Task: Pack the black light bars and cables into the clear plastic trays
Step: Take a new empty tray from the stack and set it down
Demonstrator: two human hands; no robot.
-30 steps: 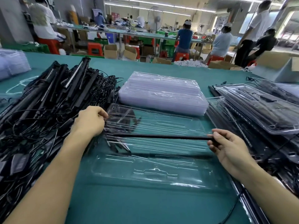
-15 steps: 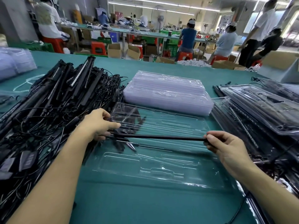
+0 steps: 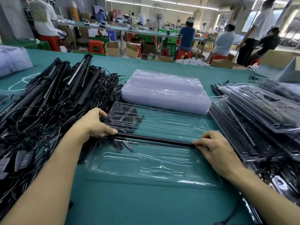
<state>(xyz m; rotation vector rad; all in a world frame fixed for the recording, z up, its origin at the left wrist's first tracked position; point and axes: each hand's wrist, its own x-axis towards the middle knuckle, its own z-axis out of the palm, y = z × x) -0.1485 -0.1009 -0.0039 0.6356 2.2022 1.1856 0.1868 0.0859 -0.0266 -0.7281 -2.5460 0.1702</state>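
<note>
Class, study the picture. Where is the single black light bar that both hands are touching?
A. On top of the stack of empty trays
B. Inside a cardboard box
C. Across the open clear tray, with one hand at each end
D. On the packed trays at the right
C: the left hand pinches one end and the right hand grips the other end of the black light bar, which spans the open clear tray.
</note>
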